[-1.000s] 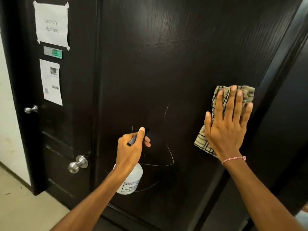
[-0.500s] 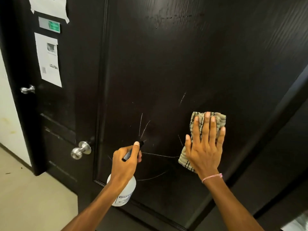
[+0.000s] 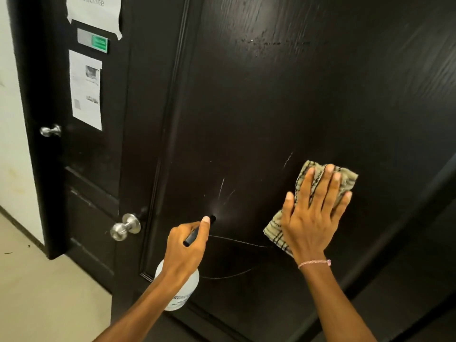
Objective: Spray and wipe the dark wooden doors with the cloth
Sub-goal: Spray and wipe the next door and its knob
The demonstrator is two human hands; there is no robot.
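Note:
A dark wooden door (image 3: 283, 114) fills the head view, with pale scratch lines and a patch of mist near its lower middle. My left hand (image 3: 183, 253) grips a white spray bottle (image 3: 181, 291) by its black head, index finger along the top, nozzle close to the door and a puff of spray leaving it. To the right, my right hand (image 3: 313, 215) presses a beige striped cloth (image 3: 345, 181) flat against the door with straight, spread fingers.
A second dark door (image 3: 81, 183) stands at the left with taped paper notices (image 3: 85, 88), a green plate and a metal knob (image 3: 50, 130). Another silver knob (image 3: 125, 227) sits left of the bottle. Pale floor (image 3: 44, 299) lies below left.
My right hand slid the cloth down and left across the door, then a little back right. My left hand moved the bottle closer to the door and now sprays.

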